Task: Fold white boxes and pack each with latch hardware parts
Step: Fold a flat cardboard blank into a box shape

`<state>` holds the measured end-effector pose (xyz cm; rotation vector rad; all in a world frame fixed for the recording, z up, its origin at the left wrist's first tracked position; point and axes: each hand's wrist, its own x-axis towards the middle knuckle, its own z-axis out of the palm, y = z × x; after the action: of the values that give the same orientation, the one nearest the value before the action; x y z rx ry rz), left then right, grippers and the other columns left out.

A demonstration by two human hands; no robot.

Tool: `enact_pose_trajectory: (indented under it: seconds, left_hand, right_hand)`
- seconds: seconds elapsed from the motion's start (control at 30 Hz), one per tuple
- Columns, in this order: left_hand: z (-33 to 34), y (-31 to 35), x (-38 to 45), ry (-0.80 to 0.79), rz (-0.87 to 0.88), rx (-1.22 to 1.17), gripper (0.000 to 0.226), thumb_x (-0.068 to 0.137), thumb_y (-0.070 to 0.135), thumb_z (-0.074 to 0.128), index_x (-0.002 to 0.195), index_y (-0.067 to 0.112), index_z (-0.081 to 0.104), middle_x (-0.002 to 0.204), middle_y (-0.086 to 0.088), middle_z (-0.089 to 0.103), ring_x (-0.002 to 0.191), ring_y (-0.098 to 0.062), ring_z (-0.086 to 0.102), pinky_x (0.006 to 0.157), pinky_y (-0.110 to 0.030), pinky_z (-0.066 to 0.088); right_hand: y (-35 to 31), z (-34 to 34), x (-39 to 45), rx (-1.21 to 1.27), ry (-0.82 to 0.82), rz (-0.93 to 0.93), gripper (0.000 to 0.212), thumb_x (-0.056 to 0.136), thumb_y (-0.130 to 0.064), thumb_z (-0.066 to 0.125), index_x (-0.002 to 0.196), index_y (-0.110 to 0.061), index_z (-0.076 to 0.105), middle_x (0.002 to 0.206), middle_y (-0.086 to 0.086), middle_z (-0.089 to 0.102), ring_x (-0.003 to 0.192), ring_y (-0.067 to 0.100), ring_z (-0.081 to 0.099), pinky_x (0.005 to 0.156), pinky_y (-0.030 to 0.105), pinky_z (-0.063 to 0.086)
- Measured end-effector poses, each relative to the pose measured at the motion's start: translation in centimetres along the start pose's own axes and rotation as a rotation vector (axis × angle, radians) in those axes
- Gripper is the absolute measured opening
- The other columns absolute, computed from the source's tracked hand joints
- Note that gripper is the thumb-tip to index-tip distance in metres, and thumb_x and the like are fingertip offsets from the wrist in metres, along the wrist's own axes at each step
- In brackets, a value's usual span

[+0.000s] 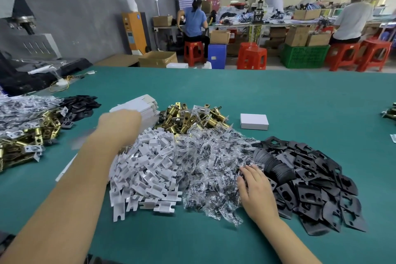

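Left hand reaches flat box stack, long axis slanting far-right.

You've got one folded white box beyond your right hand, one stack of flat boxes at your left hand, two piles of brass latches.

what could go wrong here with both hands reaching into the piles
1. The left hand is reaching for the flat boxes across the white inserts, so the forearm could sweep some off their pile.
2. The right hand rests on the screw bags beside the black plates; the parts could mix.
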<state>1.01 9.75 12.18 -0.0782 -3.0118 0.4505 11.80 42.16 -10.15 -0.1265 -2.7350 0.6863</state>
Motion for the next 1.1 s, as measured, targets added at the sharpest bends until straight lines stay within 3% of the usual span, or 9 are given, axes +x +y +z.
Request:
enact_pose_trajectory:
  seconds: [0.13, 0.27, 0.4, 0.57, 0.7, 0.8, 0.9, 1.03, 1.1]
  left_hand:
    - [-2.5, 3.1, -1.3, 0.117, 0.206, -0.9, 0.013, 0.097, 0.01, 0.059, 0.097, 0.02, 0.067, 0.086, 0.003, 0.07, 0.083, -0.021, 0.067, 0.064, -0.031, 0.048]
    - [-1.0, 8.6, -3.4, -0.189, 0.162, -1.78, 0.019, 0.096, 0.008, 0.065, 0.114, 0.013, 0.07, 0.104, -0.003, 0.079, 0.096, -0.022, 0.075, 0.077, -0.037, 0.061]
    - [1.2, 13.9, -5.1, -0.423, 0.078, -2.19, 0.035, 0.091, 0.014, 0.065, 0.126, 0.008, 0.063, 0.117, -0.01, 0.075, 0.107, -0.028, 0.073, 0.083, -0.046, 0.062]
    - [2.4, 18.9, -7.4, -0.184, 0.113, -1.98, 0.047, 0.096, 0.015, 0.069, 0.138, 0.026, 0.053, 0.116, 0.0, 0.074, 0.11, -0.023, 0.07, 0.093, -0.045, 0.059]
    - [2.9, 18.9, -7.5, 0.114, 0.287, -1.423, 0.087, 0.093, 0.032, 0.072, 0.151, 0.062, 0.014, 0.147, 0.009, 0.031, 0.129, -0.013, 0.043, 0.108, -0.04, 0.043]
    - [3.4, 18.5, -7.2, 0.12, 0.433, -1.197, 0.069, 0.096, 0.039, 0.067, 0.151, 0.057, 0.029, 0.156, 0.023, 0.006, 0.129, -0.002, 0.021, 0.117, -0.044, 0.036]
    - [4.1, 18.1, -7.2, 0.134, 0.46, -1.247, 0.052, 0.096, 0.038, 0.066, 0.144, 0.051, 0.049, 0.153, 0.028, 0.013, 0.12, 0.007, 0.021, 0.107, -0.014, 0.034]
    - [3.7, 17.5, -6.8, 0.095, 0.434, -1.296, 0.035, 0.094, 0.039, 0.069, 0.126, 0.05, 0.061, 0.142, 0.017, 0.032, 0.128, -0.012, 0.039, 0.105, -0.034, 0.047]
    - [3.5, 17.1, -6.6, 0.082, 0.432, -1.301, 0.036, 0.094, 0.04, 0.069, 0.124, 0.054, 0.057, 0.135, 0.017, 0.034, 0.121, -0.014, 0.046, 0.091, -0.029, 0.056]
  right_hand:
    - [-0.5, -1.5, 0.3, 0.227, 0.005, 0.104, 0.039, 0.108, -0.027, 0.047, 0.139, -0.009, 0.061, 0.15, 0.006, 0.054, 0.146, 0.019, 0.039, 0.124, 0.035, 0.023]
    - [-2.2, -5.4, 1.1, 0.393, 0.203, 0.117, 0.034, 0.105, -0.034, 0.052, 0.125, -0.014, 0.071, 0.136, -0.001, 0.064, 0.133, 0.015, 0.054, 0.116, 0.039, 0.038]
    - [-6.5, -9.7, 2.0, 1.218, -0.262, 0.217, 0.069, 0.086, -0.079, 0.044, 0.132, -0.033, 0.065, 0.132, -0.009, 0.069, 0.124, 0.011, 0.063, 0.102, 0.036, 0.05]
    - [-7.5, -11.0, 1.1, 1.507, -0.505, 0.413, 0.042, 0.088, -0.047, 0.066, 0.119, -0.022, 0.076, 0.113, 0.015, 0.075, 0.091, 0.032, 0.074, 0.073, 0.043, 0.061]
    - [-6.5, -10.9, 0.9, 1.501, -0.472, 0.461, 0.036, 0.072, -0.029, 0.076, 0.103, -0.012, 0.08, 0.093, 0.017, 0.075, 0.074, 0.03, 0.072, 0.062, 0.039, 0.059]
    - [-6.2, -10.9, 0.6, 1.495, -0.535, 0.417, 0.049, 0.077, -0.051, 0.073, 0.115, -0.02, 0.079, 0.11, 0.015, 0.076, 0.088, 0.03, 0.075, 0.073, 0.04, 0.061]
    - [-6.1, -10.9, 0.4, 1.533, -0.531, 0.464, 0.063, 0.078, -0.074, 0.066, 0.119, -0.027, 0.077, 0.12, 0.014, 0.074, 0.097, 0.03, 0.075, 0.076, 0.041, 0.062]
    - [-5.9, -10.5, 0.6, 1.542, -0.499, 0.475, 0.068, 0.081, -0.082, 0.05, 0.121, -0.033, 0.074, 0.125, 0.011, 0.073, 0.104, 0.028, 0.074, 0.077, 0.04, 0.061]
    - [-5.9, -10.4, 0.6, 1.533, -0.532, 0.457, 0.066, 0.083, -0.081, 0.045, 0.119, -0.036, 0.075, 0.121, 0.009, 0.075, 0.101, 0.025, 0.075, 0.073, 0.037, 0.061]
